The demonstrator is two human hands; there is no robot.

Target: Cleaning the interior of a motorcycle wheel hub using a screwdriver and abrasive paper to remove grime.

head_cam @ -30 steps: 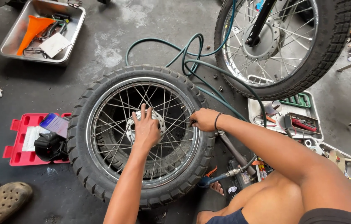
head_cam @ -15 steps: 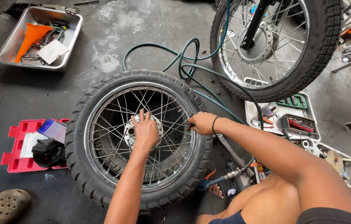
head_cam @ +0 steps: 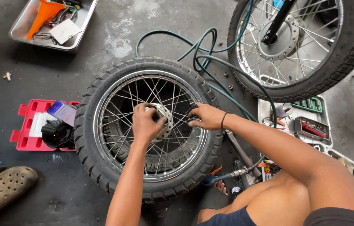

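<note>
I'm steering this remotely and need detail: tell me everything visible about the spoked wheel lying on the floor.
The wheel lies flat on grey concrete: knobby black tyre on a shiny metal rim, thin crossed spokes, silver hub. The left hand rests on the hub; the right hand presses at the rim's inner edge. A red tool case lies beside it.

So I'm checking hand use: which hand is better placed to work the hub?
Left. The left hand already rests on the hub; the right hand is at the rim.
</note>
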